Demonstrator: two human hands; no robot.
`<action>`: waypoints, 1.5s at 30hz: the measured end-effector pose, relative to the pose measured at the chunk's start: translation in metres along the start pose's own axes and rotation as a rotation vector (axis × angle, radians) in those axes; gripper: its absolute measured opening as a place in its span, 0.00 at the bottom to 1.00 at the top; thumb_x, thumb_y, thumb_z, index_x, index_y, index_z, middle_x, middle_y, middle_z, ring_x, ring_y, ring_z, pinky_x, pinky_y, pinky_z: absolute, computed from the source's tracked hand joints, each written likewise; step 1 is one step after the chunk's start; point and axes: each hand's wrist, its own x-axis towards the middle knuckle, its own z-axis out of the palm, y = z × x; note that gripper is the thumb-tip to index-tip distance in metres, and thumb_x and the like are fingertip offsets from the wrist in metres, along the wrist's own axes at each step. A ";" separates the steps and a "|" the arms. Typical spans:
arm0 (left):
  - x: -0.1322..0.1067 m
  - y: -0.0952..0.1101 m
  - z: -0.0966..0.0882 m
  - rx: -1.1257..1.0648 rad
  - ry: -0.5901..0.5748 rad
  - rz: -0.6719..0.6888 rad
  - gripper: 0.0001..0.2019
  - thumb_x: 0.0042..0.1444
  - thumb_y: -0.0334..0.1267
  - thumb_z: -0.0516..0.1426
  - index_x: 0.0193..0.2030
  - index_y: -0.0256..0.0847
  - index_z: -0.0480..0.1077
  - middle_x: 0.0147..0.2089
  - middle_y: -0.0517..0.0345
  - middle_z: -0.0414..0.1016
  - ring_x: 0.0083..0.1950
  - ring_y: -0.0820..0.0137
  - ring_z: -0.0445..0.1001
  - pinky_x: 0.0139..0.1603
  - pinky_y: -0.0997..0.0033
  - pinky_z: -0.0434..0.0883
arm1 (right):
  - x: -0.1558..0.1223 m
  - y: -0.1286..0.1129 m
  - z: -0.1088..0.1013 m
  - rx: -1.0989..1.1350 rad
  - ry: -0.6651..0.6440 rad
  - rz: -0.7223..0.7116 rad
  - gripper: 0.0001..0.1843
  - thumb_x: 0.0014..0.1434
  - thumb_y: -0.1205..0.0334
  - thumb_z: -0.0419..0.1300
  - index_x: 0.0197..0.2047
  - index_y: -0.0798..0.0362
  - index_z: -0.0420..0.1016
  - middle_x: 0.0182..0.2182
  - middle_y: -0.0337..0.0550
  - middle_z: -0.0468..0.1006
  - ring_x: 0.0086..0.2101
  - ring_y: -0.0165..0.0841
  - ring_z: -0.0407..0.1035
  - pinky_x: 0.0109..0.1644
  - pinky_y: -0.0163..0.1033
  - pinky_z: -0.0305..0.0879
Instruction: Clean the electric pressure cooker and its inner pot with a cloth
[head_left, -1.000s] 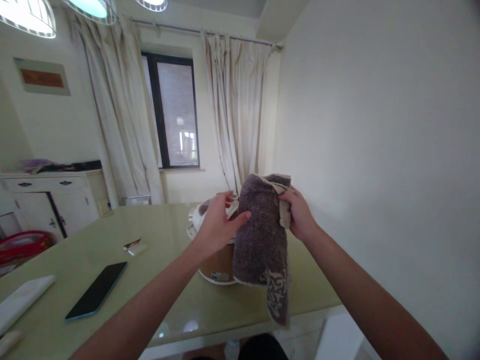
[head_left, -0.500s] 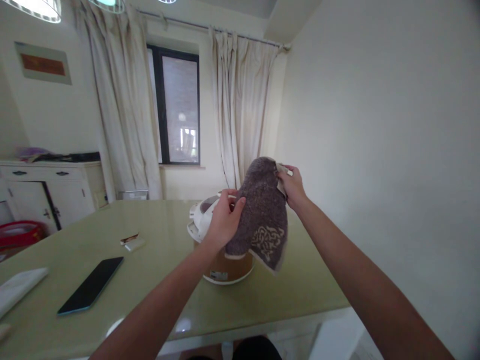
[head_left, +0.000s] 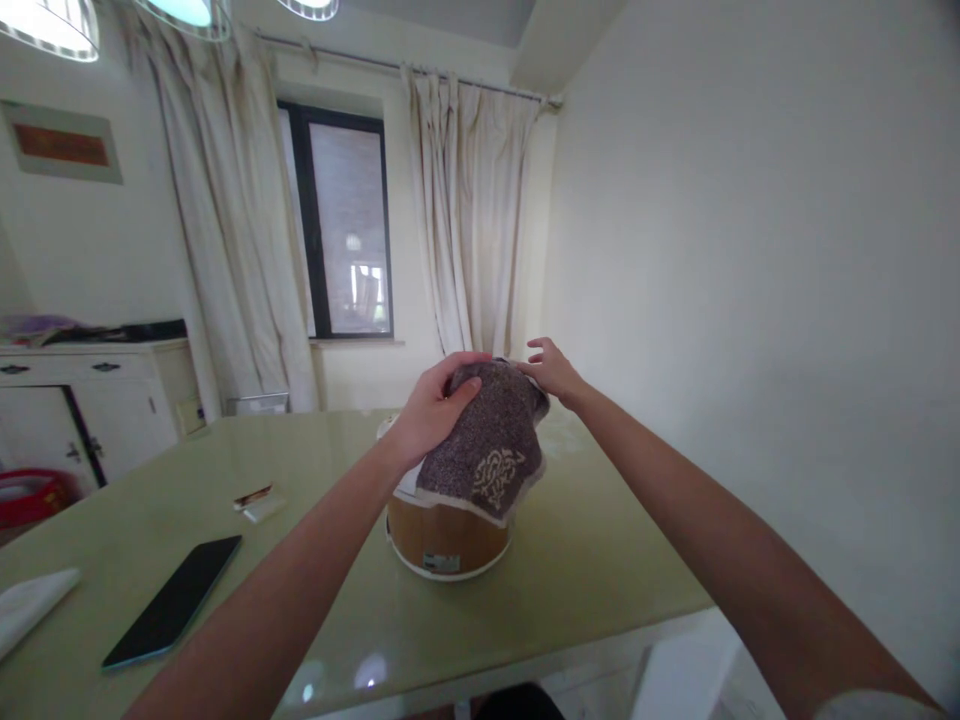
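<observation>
A dark grey-brown towel (head_left: 484, 420) with a pale looped pattern and light edging hangs over a round brown-and-white container (head_left: 450, 538). My left hand (head_left: 439, 405) is closed on the towel's upper left, thumb on the near side. At the top right edge of the cloth is my right hand (head_left: 556, 372), its fingers apart and the lower ones against the fabric. The towel and my left hand hide most of the container's white upper part.
The container stands on a glossy green table (head_left: 600, 560). To the left lie a black phone-like tablet (head_left: 174, 600), a white flat object (head_left: 34, 605) and a small packet (head_left: 259, 503). A pale wall (head_left: 750, 250) rises on the right.
The towel has come down lower over the container. My left hand has moved up and left along it. My right hand's fingers have spread from the edge they pinched.
</observation>
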 end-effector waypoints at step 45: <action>-0.045 -0.095 -0.029 0.700 0.160 -0.036 0.22 0.73 0.49 0.45 0.54 0.44 0.79 0.58 0.49 0.83 0.62 0.58 0.77 0.67 0.54 0.68 | -0.028 -0.005 0.056 -0.166 -0.324 -0.242 0.24 0.61 0.33 0.65 0.43 0.45 0.86 0.52 0.48 0.83 0.57 0.52 0.74 0.63 0.55 0.67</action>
